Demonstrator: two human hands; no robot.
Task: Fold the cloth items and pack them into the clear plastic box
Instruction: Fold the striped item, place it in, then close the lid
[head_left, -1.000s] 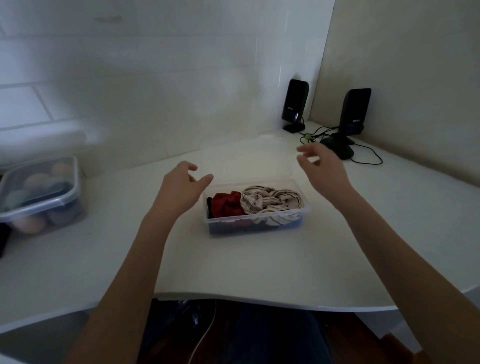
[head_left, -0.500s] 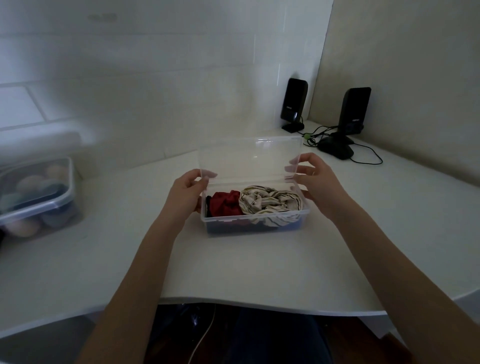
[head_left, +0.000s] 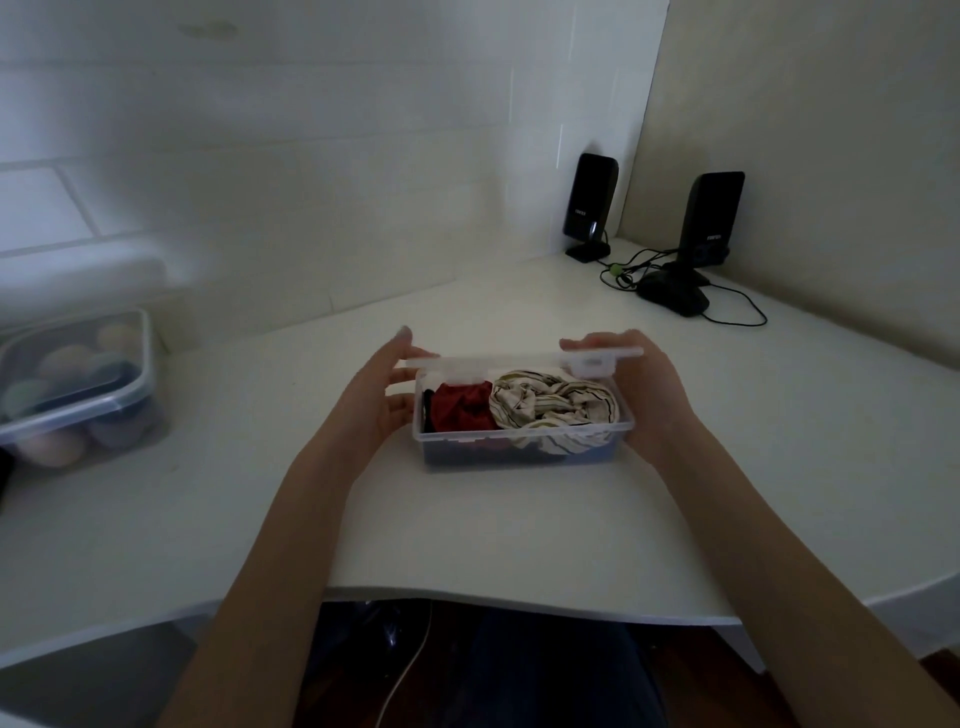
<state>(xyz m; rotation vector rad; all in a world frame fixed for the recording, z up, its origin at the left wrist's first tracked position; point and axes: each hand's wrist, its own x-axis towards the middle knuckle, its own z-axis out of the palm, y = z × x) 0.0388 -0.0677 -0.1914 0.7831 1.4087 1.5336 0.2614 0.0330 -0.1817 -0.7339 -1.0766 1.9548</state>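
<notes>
Left hand (head_left: 382, 395) at the left end of the clear plastic box (head_left: 524, 439): fingers fairly straight, fingertips on the lid (head_left: 519, 358) edge, thumb against the box wall. Right hand (head_left: 641, 395) at the box's right end, fingers curled round the lid's corner by the latch tab. Lid is about level, hinged down over the box but not seated. Box sits mid-counter (head_left: 467, 530), in front of me. Inside: red cloth (head_left: 460, 408) at box left, striped cloth (head_left: 556, 402) at box right, bulging to the rim. Judgement: box is light, thin, flexy; cloth is soft and will compress. Hold the lid at both ends and press evenly, keep fabric off the rim. Left of the box: a lidded tub (head_left: 78, 384). Behind it, right: two speakers (head_left: 589, 202)
</notes>
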